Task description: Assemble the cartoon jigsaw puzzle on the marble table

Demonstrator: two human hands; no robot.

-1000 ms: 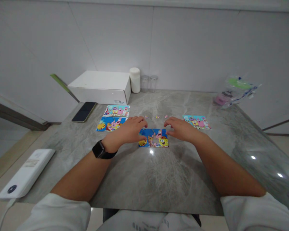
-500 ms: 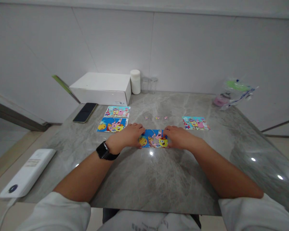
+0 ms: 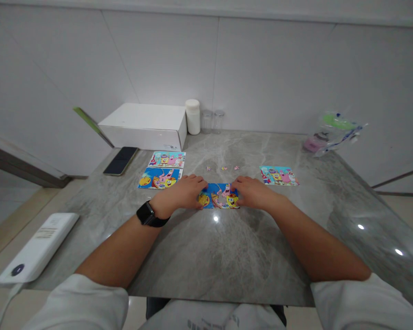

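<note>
A blue cartoon jigsaw puzzle (image 3: pixel 209 189) lies flat in front of me, with a small grey gap showing in its picture right of the middle. The fingers of my left hand (image 3: pixel 189 191) close on its left end. Its right end is gripped by my right hand (image 3: pixel 250 191), thumb at the near edge. Just beyond the puzzle, three small loose jigsaw pieces lie in a row: a left one (image 3: pixel 209 168), a middle one (image 3: pixel 224 168) and a right one (image 3: pixel 237 167). My fingers cover both end edges of the puzzle.
Two picture cards, one light blue (image 3: pixel 172 159) and one dark blue (image 3: pixel 154 178), lie at left; another card (image 3: pixel 279 176) lies at right. Around the grey table (image 3: pixel 213 256) are a phone (image 3: pixel 121 161), white box (image 3: pixel 141 121), white bottle (image 3: pixel 193 118), glass jars (image 3: pixel 218 123), plastic bag (image 3: pixel 333 133) and power bank (image 3: pixel 39 247).
The puzzle has shifted very slightly away from me, with both hands still on its ends. The loose pieces and cards lie as before.
</note>
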